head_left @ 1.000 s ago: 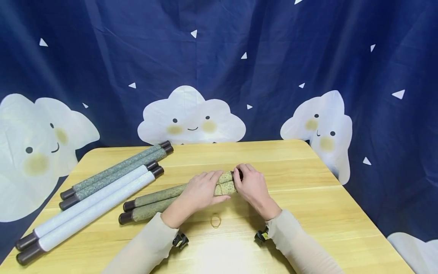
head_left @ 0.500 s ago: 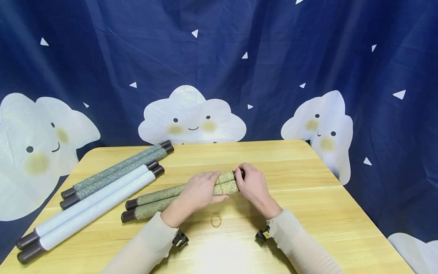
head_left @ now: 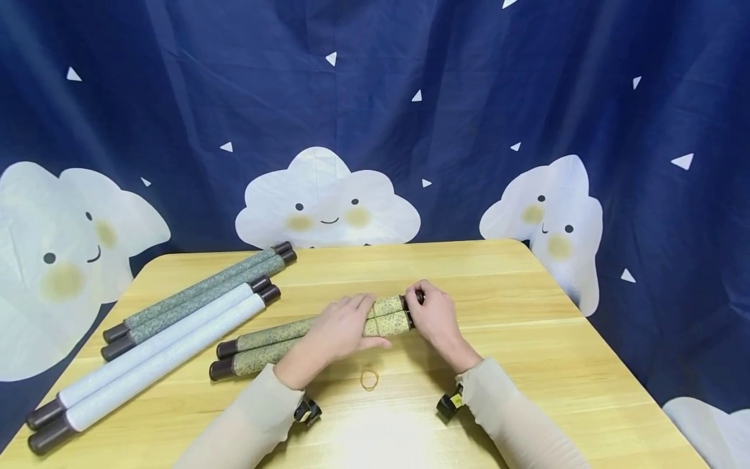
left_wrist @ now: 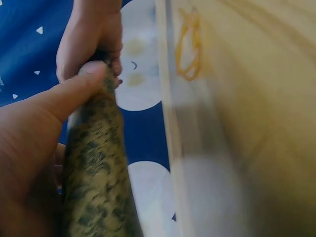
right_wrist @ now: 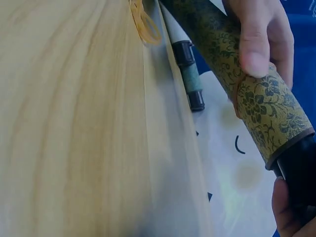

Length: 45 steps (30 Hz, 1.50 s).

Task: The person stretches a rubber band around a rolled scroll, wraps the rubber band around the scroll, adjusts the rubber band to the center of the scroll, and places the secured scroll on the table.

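Note:
An olive-gold patterned scroll (head_left: 389,324), rolled from both ends into two parallel rolls with dark end knobs, lies slanting across the table's middle. My left hand (head_left: 338,331) grips it right of its middle, the thumb lying along the near roll in the left wrist view. A thin rubber band (right_wrist: 237,96) circles the scroll near its right end, beside the left thumb. My right hand (head_left: 436,317) holds the dark knobs (right_wrist: 296,165) at that end with curled fingers; part of the knobs is hidden. On the tabletop nearer me lies a loose, yellowish rubber band (head_left: 361,380).
To the left lie a white double-rolled scroll (head_left: 158,358) and a grey-green one (head_left: 205,296), side by side and slanted. The wooden table (head_left: 527,391) ends at a blue curtain (head_left: 375,78) printed with clouds.
The olive-gold scroll has slid slightly to the right. My right hand has shifted a little outward, showing more of the dark knobs. My left hand stays nearly in place.

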{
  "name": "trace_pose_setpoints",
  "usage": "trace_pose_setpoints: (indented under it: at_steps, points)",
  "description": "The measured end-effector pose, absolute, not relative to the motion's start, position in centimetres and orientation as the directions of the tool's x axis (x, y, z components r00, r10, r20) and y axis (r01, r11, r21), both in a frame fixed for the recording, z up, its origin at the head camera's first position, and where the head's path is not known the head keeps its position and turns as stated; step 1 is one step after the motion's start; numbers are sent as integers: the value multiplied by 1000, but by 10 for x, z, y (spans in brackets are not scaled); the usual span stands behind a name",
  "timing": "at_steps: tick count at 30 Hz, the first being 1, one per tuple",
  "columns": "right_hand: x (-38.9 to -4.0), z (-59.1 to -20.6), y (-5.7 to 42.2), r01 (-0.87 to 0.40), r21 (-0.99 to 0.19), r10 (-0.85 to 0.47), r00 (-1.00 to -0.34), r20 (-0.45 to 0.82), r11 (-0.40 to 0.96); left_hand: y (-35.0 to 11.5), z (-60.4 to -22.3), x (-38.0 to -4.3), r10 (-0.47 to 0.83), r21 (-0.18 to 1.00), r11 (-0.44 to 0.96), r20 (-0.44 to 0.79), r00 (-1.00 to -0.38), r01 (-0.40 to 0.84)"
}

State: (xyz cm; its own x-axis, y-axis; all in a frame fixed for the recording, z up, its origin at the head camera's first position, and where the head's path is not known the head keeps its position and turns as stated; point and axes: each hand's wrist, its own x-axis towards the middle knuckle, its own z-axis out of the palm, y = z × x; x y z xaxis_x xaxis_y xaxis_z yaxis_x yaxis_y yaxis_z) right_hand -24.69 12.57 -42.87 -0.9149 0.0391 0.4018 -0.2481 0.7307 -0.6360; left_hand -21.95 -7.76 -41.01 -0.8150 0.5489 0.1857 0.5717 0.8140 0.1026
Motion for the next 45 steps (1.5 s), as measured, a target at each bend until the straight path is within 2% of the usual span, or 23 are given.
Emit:
trace_pose_setpoints:
  at_steps: [5,18,35,45]
  points:
    - [-245,-430,122,-268,-585,3,-908,420,765,-72,-416,-221,563,111,798,214,-799,592]
    - [-249,-437,126,-321,-445,-111,-894,435,836,-76,-423,-226,558,87,815,149,-816,573]
    - [-256,-440,137,-268,-429,-99,-921,377,863,-86,-416,-229,518,129,843,67,-853,522]
    - [-249,-435,128,-312,-400,-148,-909,390,862,-80,-421,-228,564,172,798,124,-816,578]
